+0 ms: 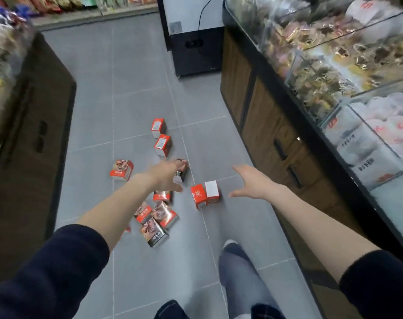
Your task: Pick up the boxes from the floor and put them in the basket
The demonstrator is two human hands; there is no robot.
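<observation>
**Both hands out over the scattered boxes, nothing lifted yet**

About ten boxes (pixel 163 145) lie on the floor (pixel 131 88), some upright, some tipped, with a heap (pixel 165 214) under the left forearm. No basket is in view.

The left hand (pixel 170 178) is open, its fingers stretched over an upright dark box (pixel 181 173); blur hides whether they touch it. The right hand (pixel 249 183) is spread wide, holds nothing, and hangs just beside a pair (pixel 205 194) standing side by side.

Likely risks:
- A glancing touch could topple the dark box before the fingers close on it.
- Taking the pair in one hand could let one box slip out.
- The left forearm could knock the heap.
- With the basket out of sight, the carry may be awkward.
</observation>
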